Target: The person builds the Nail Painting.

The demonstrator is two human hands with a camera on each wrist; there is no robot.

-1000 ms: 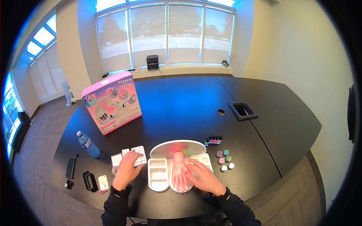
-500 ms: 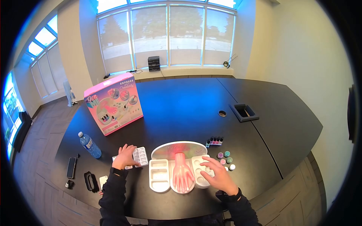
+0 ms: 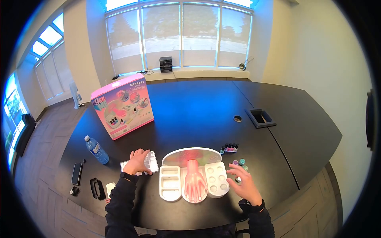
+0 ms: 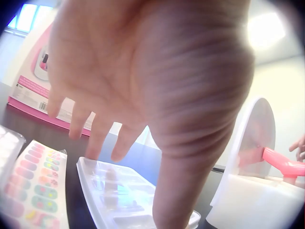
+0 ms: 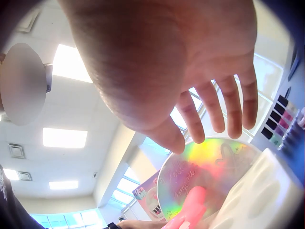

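My left hand [image 3: 136,162] is over a white compartment tray [image 3: 151,161], fingers spread. In the left wrist view its fingertips are at the far edge of the tray [image 4: 112,191] and the thumb reaches down in front; contact is unclear. My right hand [image 3: 245,185], fingers apart and holding nothing, hovers right of the six-well white section [image 3: 216,179], partly covering small jars. A pink model hand [image 3: 194,180] lies palm down between that section and a three-compartment section [image 3: 170,184]. Behind it stands a shiny rounded panel [image 5: 205,164].
A pink box [image 3: 123,107] and a water bottle [image 3: 96,150] stand at left. Phone [image 3: 77,173], black strap [image 3: 96,188] and sticker sheet [image 4: 40,186] lie on the left side. Nail polish bottles [image 3: 230,148] and jars [image 3: 242,162] sit at right.
My right hand has moved right, away from the model hand and past the six-well section. My left hand has shifted slightly and now covers part of the compartment tray.
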